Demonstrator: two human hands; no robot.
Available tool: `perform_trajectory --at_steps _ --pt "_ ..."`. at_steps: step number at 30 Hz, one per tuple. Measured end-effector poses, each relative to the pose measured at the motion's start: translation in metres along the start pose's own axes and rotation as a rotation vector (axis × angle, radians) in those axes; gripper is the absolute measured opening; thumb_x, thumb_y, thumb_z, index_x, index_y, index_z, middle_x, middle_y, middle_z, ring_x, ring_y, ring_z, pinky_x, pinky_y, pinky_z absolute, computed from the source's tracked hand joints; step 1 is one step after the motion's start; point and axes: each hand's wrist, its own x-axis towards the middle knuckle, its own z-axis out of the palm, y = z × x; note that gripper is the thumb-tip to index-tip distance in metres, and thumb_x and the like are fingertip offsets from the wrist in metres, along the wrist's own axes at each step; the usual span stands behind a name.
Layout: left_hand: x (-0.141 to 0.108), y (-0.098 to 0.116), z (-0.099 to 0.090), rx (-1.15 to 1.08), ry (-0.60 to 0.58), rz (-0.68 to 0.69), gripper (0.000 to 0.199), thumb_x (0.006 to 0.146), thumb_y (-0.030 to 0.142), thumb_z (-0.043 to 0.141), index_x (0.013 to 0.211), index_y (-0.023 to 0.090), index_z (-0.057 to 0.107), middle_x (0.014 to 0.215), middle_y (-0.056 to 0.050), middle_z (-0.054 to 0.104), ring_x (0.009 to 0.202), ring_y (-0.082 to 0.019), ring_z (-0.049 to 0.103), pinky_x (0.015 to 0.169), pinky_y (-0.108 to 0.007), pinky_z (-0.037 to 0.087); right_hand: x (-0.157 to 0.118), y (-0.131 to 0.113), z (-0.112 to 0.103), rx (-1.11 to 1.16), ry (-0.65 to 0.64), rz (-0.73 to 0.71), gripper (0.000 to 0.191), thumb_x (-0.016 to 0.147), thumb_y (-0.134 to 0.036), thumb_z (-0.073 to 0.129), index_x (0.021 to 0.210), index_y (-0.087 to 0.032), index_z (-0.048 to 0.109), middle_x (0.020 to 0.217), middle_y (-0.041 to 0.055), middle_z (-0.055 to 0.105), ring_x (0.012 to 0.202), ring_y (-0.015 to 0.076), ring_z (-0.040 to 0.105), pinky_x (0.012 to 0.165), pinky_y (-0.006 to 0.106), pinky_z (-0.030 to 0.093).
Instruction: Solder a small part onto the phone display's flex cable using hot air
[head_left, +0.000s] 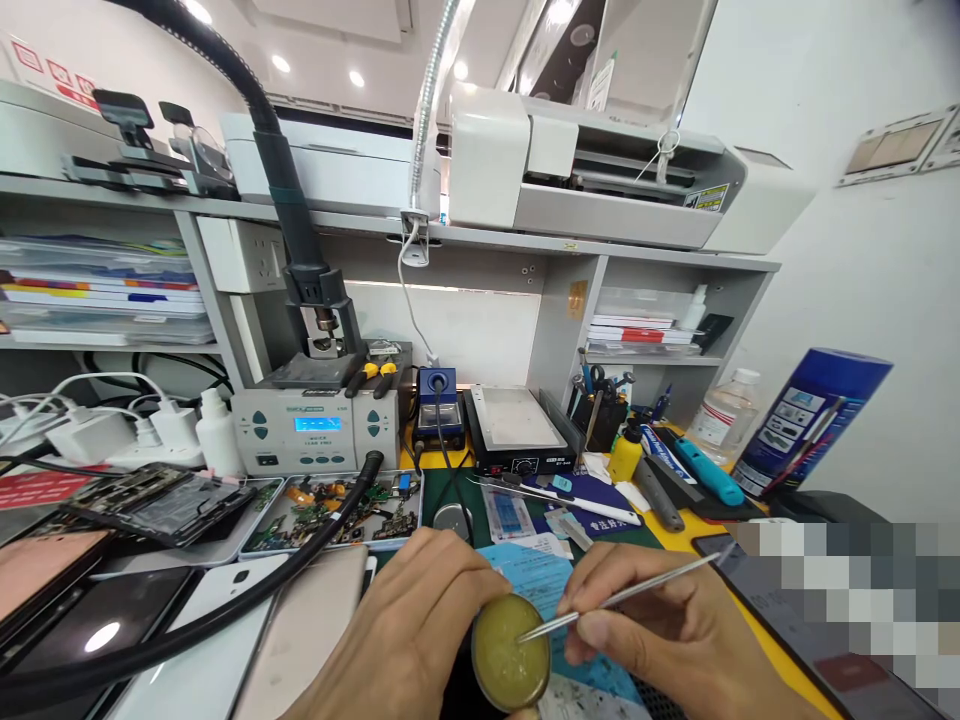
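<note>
A small round container (511, 665) of yellowish-green paste is tilted toward the camera at the bottom middle. My left hand (420, 625) wraps round its left side, fingers curled over the rim and a fingertip showing below. My right hand (637, 625) pinches a thin metal tool (637, 592) between thumb and fingers. The tool's left tip touches the paste near the middle, and its other end points up to the right. Beneath and behind the container lies a light blue sheet (536, 580).
Phones (307, 630) and a tray of small parts (337, 510) fill the left, crossed by a black hose (300, 560). A grey station (319, 435) and a heating plate (521, 425) stand behind. Right: a blue can (814, 420), a bottle (724, 410) and a dark tablet (795, 620).
</note>
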Motion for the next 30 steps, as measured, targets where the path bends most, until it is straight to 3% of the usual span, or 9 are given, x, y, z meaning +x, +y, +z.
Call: perform_trajectory --at_steps 4,9,15,30 --pt "0.000 0.000 0.002 -0.015 -0.002 -0.013 0.034 0.086 0.031 0.075 0.114 0.025 0.056 0.095 -0.001 0.060 0.084 -0.021 0.055 0.078 -0.037 0.040 0.000 0.006 0.000 -0.004 0.014 -0.044 0.004 0.090 -0.024 0.080 0.087 -0.022 0.083 0.088 0.0053 0.072 0.072 0.0180 0.075 0.070 0.029 0.063" --pt "0.001 0.002 0.004 0.110 0.030 -0.018 0.044 0.073 0.035 0.084 0.103 0.023 0.054 0.090 0.001 0.057 0.079 -0.020 0.053 0.073 -0.036 0.038 -0.002 0.013 0.001 0.015 0.046 -0.043 0.004 0.091 -0.026 0.079 0.088 -0.024 0.081 0.086 0.0034 0.072 0.074 0.0188 0.076 0.072 0.029 0.062" --pt "0.007 0.009 0.001 0.240 0.038 -0.022 0.033 0.081 0.038 0.074 0.098 0.021 0.052 0.087 0.000 0.059 0.078 -0.022 0.055 0.072 -0.038 0.041 -0.003 0.012 0.004 0.049 0.071 0.057 0.012 0.092 -0.033 0.079 0.090 -0.021 0.077 0.074 0.0035 0.075 0.073 0.0202 0.076 0.072 0.029 0.062" --pt "0.010 0.014 0.009 0.447 0.140 -0.042 0.026 0.078 0.039 0.069 0.080 0.023 0.048 0.073 -0.001 0.056 0.067 -0.022 0.054 0.064 -0.039 0.043 -0.005 0.016 0.006 -0.017 0.125 0.003 0.013 0.092 -0.035 0.078 0.091 -0.022 0.078 0.077 0.0056 0.078 0.073 0.0216 0.076 0.070 0.028 0.061"
